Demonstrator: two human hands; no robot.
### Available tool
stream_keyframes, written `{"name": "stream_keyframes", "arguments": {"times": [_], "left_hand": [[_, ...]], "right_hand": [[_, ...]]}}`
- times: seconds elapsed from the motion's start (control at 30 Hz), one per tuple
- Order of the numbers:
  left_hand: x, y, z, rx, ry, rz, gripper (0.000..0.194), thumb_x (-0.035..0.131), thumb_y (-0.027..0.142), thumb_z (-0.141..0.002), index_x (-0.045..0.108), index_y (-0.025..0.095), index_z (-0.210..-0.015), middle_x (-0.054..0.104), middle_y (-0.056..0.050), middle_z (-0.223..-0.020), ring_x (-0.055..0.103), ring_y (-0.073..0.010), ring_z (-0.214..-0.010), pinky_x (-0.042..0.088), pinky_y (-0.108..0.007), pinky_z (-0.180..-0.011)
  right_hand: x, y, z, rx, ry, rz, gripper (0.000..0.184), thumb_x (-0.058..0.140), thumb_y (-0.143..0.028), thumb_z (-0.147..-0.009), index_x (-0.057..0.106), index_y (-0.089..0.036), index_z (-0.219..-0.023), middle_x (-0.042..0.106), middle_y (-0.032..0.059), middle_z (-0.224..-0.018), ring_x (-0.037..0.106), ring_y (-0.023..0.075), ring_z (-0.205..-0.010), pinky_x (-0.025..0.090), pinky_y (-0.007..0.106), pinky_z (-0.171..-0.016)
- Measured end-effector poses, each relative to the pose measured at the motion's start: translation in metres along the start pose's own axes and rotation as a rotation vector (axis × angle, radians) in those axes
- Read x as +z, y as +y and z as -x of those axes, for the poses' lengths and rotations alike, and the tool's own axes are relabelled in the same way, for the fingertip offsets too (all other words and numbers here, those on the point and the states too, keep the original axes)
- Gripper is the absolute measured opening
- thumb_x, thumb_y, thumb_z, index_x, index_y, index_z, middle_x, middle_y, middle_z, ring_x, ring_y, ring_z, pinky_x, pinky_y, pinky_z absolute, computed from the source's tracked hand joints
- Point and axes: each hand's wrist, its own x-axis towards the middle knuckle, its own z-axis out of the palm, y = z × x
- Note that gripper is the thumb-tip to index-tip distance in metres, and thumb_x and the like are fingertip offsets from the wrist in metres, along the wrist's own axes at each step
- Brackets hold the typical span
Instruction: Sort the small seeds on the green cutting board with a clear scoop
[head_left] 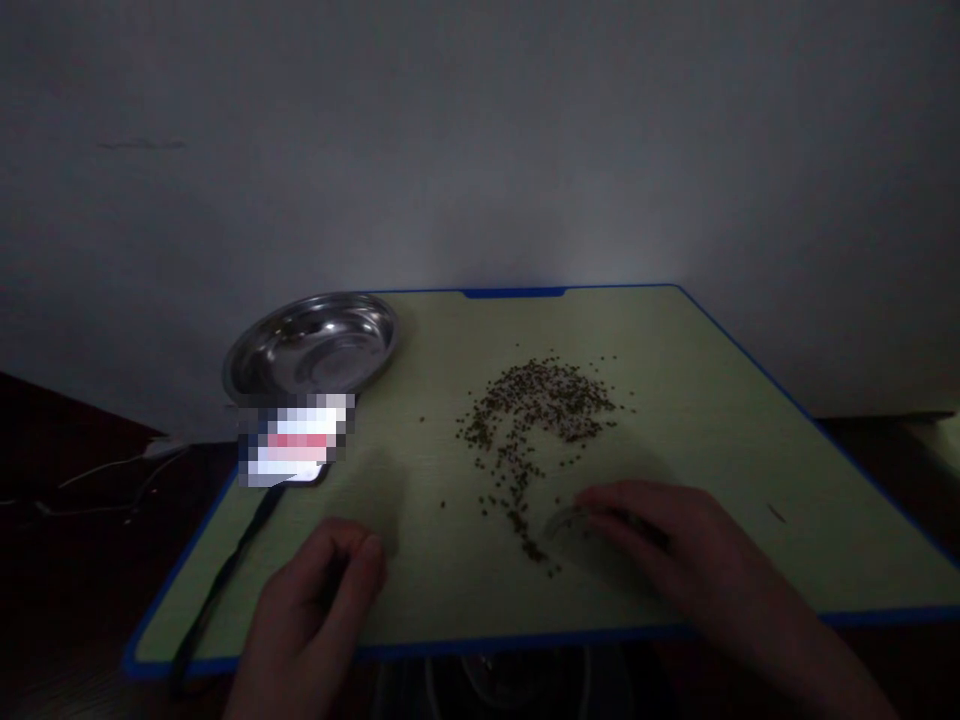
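Note:
Many small dark seeds or beans (551, 395) lie scattered over the pale green tabletop (652, 340). A thin trail of them runs toward the front edge. At the near end of this trail, my right hand (675, 540) pinches a small, thin, curved translucent piece, dim and partly hidden by the fingers; its exact kind is unclear. My left hand (319, 590) is closed near the front left of the table, thumb against the curled fingers. Whatever may be inside that hand is hidden.
A shiny metal basin (319, 345) stands at the back left. In front of it lies a lit phone (296, 440), its screen blurred, with a dark strap (232, 565) trailing over the table edge. A plain wall (480, 150) rises behind. Below the front edge, a shiny round object (506, 675) shows dimly.

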Motion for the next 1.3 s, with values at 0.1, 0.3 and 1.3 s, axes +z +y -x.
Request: {"name": "stream_keyframes", "arguments": {"times": [0.1, 0.3, 1.3], "left_hand": [[0.002, -0.001, 0.000, -0.003, 0.039, 0.005, 0.033, 0.052, 0.045, -0.085, 0.051, 0.024, -0.060, 0.052, 0.004, -0.053, 0.051, -0.0134, -0.045, 0.041, -0.022, -0.041], [0.006, -0.001, 0.000, -0.015, 0.061, 0.004, 0.030, 0.054, 0.043, -0.085, 0.050, 0.024, -0.062, 0.052, 0.004, -0.056, 0.051, -0.0133, -0.049, 0.041, -0.023, -0.044], [0.009, 0.000, 0.002, 0.004, 0.060, -0.054, 0.029, 0.053, 0.040, -0.085, 0.048, 0.023, -0.062, 0.051, 0.005, -0.055, 0.050, -0.0123, -0.047, 0.041, -0.023, -0.043]], "right_hand": [[-0.004, 0.000, 0.007, 0.036, 0.026, -0.025, 0.025, 0.052, -0.028, -0.093, 0.075, -0.026, -0.101, 0.079, 0.0024, -0.100, 0.075, 0.0205, -0.088, 0.060, 0.034, -0.078], [0.007, -0.011, 0.018, -0.039, -0.046, -0.026, 0.027, 0.050, -0.025, -0.093, 0.075, -0.029, -0.104, 0.079, 0.0008, -0.101, 0.075, 0.0202, -0.088, 0.061, 0.034, -0.078], [0.002, -0.002, 0.017, -0.006, -0.032, 0.009, 0.028, 0.049, -0.029, -0.094, 0.075, -0.027, -0.103, 0.078, 0.0025, -0.101, 0.075, 0.0216, -0.089, 0.061, 0.036, -0.079]]}}
